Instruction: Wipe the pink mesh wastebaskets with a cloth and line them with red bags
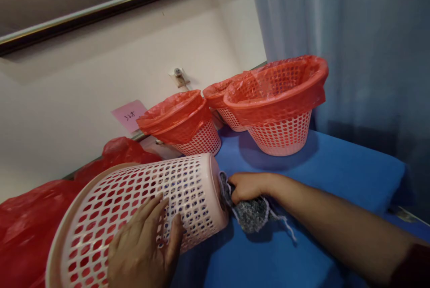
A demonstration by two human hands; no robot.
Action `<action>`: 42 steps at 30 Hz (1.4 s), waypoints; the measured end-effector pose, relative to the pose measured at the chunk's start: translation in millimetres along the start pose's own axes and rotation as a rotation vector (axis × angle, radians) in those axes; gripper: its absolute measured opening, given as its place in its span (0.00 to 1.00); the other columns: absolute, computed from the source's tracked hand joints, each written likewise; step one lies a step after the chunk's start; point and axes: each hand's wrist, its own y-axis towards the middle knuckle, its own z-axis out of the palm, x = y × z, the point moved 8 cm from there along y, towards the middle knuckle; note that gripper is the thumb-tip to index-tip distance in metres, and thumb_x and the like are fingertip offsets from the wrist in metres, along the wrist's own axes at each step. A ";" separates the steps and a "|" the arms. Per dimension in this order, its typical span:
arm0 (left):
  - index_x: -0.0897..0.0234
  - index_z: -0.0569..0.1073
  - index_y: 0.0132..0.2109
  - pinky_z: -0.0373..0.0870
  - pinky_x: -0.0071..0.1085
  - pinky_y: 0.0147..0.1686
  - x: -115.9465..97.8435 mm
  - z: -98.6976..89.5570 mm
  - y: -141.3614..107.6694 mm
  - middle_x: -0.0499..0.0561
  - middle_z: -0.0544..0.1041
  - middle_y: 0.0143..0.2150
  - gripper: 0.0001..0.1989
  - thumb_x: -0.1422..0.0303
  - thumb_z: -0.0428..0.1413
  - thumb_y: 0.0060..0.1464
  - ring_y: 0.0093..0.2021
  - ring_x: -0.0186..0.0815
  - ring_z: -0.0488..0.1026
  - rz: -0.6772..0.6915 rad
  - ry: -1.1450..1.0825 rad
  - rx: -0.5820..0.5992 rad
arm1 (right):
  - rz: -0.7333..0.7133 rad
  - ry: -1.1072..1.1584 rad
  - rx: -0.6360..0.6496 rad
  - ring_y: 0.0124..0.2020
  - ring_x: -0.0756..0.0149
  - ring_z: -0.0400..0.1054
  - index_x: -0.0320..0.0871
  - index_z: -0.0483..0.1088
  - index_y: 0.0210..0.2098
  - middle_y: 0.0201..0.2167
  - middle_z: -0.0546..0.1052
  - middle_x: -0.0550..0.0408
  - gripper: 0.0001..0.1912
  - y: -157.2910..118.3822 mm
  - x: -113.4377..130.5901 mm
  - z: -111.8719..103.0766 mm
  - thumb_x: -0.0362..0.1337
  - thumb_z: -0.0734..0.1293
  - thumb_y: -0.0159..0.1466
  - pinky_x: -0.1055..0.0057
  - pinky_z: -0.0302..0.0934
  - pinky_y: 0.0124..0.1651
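So I've got a pale pink basket (188,189) tipped on its side over the blue table (349,162), wide rim toward my left and its base facing right. It's one of those plastic ones with holes all over the wall. My left hand (141,243) is flat-ish against the near side of it, fingers spread a bit and thumb apart, not really wrapped around anything. My right hand (247,187) has a grey cloth (250,214) bunched between thumb and fingers, pressed up at the basket's base. The cloth has a lighter edge and a loose string hanging off its right side.

Past that, three more baskets stand upright, each with a red bag lining it and folded over the rim: a left one (201,140), a back one (231,118) partly hidden, and a right one (282,131), which looks the biggest from here. Loose red plastic (30,225) is heaped on the left, behind and beside the tipped basket's rim. There's a pink note (129,115) with handwriting near the left basket, against the pale wall (83,77), and a grey-blue curtain (336,55) over on the right.
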 end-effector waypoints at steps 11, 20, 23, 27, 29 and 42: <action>0.66 0.76 0.55 0.73 0.55 0.51 -0.7 1.2 -0.9 0.67 0.82 0.54 0.17 0.60 0.53 0.69 0.53 0.60 0.80 0.002 -0.003 0.008 | -0.160 0.293 0.045 0.39 0.66 0.74 0.43 0.74 0.44 0.38 0.79 0.59 0.18 -21.3 15.1 -31.8 0.31 0.70 0.52 0.74 0.67 0.40; 0.67 0.76 0.55 0.73 0.57 0.50 -0.7 2.3 1.0 0.68 0.82 0.53 0.17 0.59 0.53 0.69 0.52 0.60 0.80 0.005 -0.048 -0.005 | -0.046 0.161 0.186 0.27 0.66 0.71 0.42 0.75 0.32 0.26 0.77 0.60 0.10 -15.0 -2.8 -5.2 0.29 0.72 0.48 0.71 0.65 0.33; 0.65 0.75 0.55 0.73 0.56 0.50 -1.1 3.0 0.5 0.67 0.82 0.54 0.16 0.59 0.53 0.69 0.52 0.60 0.80 0.000 -0.034 0.005 | -0.156 0.337 -0.016 0.37 0.64 0.74 0.43 0.76 0.43 0.36 0.80 0.58 0.17 -17.0 2.2 -39.0 0.32 0.69 0.53 0.71 0.68 0.41; 0.66 0.75 0.55 0.74 0.57 0.50 -2.3 1.9 1.1 0.68 0.82 0.53 0.16 0.60 0.54 0.69 0.51 0.61 0.80 0.000 -0.036 -0.003 | -0.397 0.656 -0.113 0.43 0.62 0.75 0.42 0.75 0.49 0.40 0.80 0.57 0.23 -24.8 18.9 -60.8 0.34 0.70 0.53 0.68 0.68 0.49; 0.67 0.76 0.54 0.74 0.57 0.49 -1.6 2.4 1.2 0.69 0.82 0.53 0.17 0.60 0.54 0.69 0.51 0.62 0.80 -0.004 -0.045 0.000 | -0.299 0.566 -0.076 0.41 0.63 0.74 0.43 0.75 0.46 0.38 0.80 0.59 0.22 -17.8 14.7 -46.8 0.32 0.71 0.51 0.69 0.68 0.47; 0.62 0.75 0.56 0.73 0.52 0.49 0.9 8.2 -3.5 0.65 0.82 0.55 0.16 0.60 0.54 0.68 0.52 0.58 0.80 -0.004 -0.030 0.000 | -0.359 0.494 -0.680 0.54 0.61 0.71 0.44 0.66 0.55 0.51 0.77 0.52 0.22 -25.7 8.6 -76.4 0.38 0.66 0.62 0.65 0.64 0.58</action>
